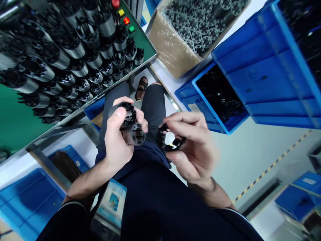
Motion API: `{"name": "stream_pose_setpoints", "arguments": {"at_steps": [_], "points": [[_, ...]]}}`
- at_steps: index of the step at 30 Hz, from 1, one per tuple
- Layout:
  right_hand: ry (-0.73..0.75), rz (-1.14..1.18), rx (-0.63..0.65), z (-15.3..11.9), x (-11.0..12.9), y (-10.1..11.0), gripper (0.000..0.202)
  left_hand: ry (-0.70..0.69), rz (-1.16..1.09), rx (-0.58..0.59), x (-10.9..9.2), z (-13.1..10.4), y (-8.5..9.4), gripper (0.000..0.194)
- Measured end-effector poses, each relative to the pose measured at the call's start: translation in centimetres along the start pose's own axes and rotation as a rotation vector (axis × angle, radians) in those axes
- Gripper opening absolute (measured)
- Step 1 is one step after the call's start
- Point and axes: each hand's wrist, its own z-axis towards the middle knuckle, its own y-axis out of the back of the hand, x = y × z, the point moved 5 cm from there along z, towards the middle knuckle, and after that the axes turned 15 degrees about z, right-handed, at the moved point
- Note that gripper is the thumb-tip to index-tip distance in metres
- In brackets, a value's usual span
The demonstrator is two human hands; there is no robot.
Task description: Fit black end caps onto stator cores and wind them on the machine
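Note:
My left hand point(116, 137) is closed around two metal cylinders above my lap. The upper metal cylinder point(115, 108) carries a black slotted ring point(130, 113) at its end; the lower metal cylinder point(129, 135) shows an open end with slots inside. To the right, my right hand point(195, 144) pinches a black toothed plastic ring point(162, 139) between thumb and fingers. A small gap separates that ring from the cylinders. Motion blurs the right hand a little.
At upper left, many metal cylinders with black toothed tops point(87, 31) stand on a green worktop point(15, 117). A plastic-lined cardboard box point(173, 50) holds bare metal tubes. Blue bins point(265, 77) with black parts stand at right. Another blue bin point(30, 201) lies lower left.

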Motion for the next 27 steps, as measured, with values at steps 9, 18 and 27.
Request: {"name": "stream_pose_setpoints", "arguments": {"at_steps": [9, 18, 27], "points": [[0.166, 0.156, -0.02, -0.3, 0.2, -2.9, 0.027, -0.161, 0.012, -0.153, -2.5, -4.1, -0.1, 0.045], [0.159, 0.192, 0.216, 1.2, 2.8, -2.7, 0.063, -0.31, 0.011, -0.26, -3.2, -6.4, 0.7, 0.047], [0.151, 0.151, 0.508, 3.4, 5.2, -4.2, 0.059, -0.406, -0.085, -0.447, -4.4, -8.8, 2.3, 0.057]]}}
